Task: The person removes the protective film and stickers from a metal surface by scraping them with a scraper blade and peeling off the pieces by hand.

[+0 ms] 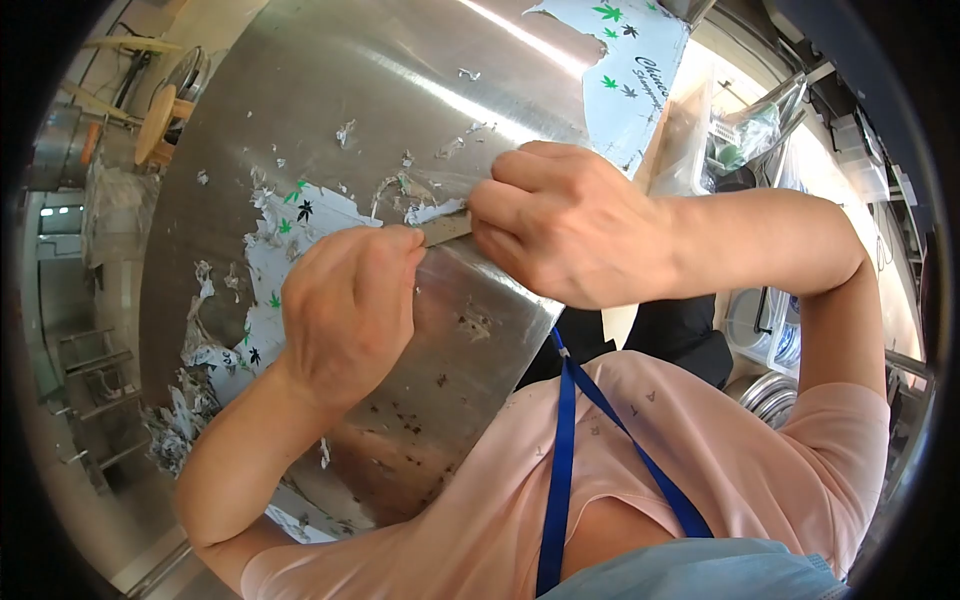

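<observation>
A scratched metal surface (470,90) fills the middle of the view, dotted with torn scraps. Between my two hands runs a thin, flat, light-coloured strip or blade (447,229), with a curled white shred against its far edge. The fingers of my left hand (350,310) are closed around its left end. My right hand (575,225) is closed on the other end, knuckles up. White film printed with green and black leaves (268,268) remains beside and beyond my left hand. Another leaf-printed piece with lettering (625,95) lies at the top right of the surface.
A heap of peeled scraps (182,420) sits at the surface's left edge. Clear plastic containers (690,130) stand at the right, with coiled metal hose (768,398) below them. Wooden stools (155,125) are at the upper left. A blue lanyard (560,470) hangs over the pink shirt.
</observation>
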A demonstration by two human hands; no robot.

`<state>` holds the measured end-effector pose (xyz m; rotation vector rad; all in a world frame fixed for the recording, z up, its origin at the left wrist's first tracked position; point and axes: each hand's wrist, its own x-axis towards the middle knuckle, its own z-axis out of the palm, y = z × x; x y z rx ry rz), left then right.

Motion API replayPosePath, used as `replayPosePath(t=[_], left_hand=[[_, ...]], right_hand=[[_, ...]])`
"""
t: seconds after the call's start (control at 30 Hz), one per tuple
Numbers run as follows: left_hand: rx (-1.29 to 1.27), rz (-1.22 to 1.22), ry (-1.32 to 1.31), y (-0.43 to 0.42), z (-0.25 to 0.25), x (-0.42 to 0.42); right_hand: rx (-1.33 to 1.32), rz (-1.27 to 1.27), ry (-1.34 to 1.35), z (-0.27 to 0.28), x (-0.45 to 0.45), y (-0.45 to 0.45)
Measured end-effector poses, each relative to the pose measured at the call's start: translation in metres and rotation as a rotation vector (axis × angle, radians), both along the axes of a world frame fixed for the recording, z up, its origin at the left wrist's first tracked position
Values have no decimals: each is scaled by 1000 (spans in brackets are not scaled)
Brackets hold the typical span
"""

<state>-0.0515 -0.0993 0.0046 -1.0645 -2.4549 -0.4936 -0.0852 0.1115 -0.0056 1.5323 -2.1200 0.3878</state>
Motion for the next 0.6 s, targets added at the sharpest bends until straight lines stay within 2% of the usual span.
replayPosePath(t=[0.37,0.47,0.5,0.6], left_hand=[[-31,175,36,-10,2,5],[-46,214,-46,-10,9,4],[-22,241,-201,-12,15,5],[202,272,-305,-7,31,3]], right_hand=[[0,65,36,-4,-15,-20],[-82,89,56,-4,-22,-20],[-46,96,-13,-2,-25,-16],[-87,61,-168,13,-34,7]])
